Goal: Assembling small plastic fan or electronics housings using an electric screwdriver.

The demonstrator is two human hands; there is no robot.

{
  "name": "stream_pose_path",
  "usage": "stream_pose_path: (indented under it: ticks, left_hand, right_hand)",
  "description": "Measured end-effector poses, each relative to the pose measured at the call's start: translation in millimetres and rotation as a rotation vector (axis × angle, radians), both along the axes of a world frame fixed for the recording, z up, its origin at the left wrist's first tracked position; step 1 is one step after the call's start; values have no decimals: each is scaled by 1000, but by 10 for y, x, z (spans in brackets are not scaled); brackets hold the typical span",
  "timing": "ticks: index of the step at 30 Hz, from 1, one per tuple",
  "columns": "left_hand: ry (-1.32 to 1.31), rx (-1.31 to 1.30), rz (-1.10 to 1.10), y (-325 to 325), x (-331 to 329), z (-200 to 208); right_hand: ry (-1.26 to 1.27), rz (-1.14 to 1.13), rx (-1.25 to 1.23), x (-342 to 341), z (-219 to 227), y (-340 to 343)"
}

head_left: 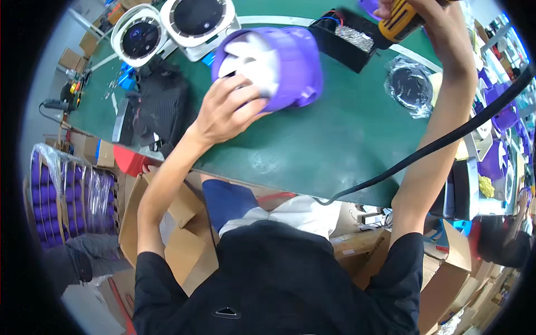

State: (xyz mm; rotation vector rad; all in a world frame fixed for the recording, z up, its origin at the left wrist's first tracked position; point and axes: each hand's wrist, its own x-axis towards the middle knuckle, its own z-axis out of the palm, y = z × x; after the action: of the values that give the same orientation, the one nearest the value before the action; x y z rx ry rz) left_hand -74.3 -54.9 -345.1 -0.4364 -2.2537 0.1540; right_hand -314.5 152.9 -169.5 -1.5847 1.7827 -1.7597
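Observation:
A purple fan housing (298, 67) lies tilted on the green table, its open side toward the left. White fan blades (254, 58) show inside it, slightly blurred. My left hand (231, 109) is closed on the housing's near left edge, its curled fingers at the blades and its thumb by the purple rim. At the upper right, my right hand (432, 14) grips a yellow and black power drill (401, 21). The drill's dark front end is over the right end of a black box (340, 44) with many small metal screws (357, 39).
Two white round-faced units (198, 19) stand at the back left, near a black ribbed piece (159, 103). A plastic-wrapped black disc (410, 86) lies under my right forearm. A black cable (424, 153) crosses the right side. Cardboard boxes (184, 251) stand below the table edge.

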Motion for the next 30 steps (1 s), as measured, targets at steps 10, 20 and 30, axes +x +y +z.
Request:
stream_pose_path:
  ticks: [10,20,30]
  left_hand:
    - [139,310,36,-85,304,30]
    - [107,1388,-110,41,457,-37]
    - [26,1763,-167,-15,345,-11]
  right_hand:
    - [19,51,16,3,61,-51]
    - [111,26,29,-39,19,-93]
    - [85,-25,40,-69,-22,-147]
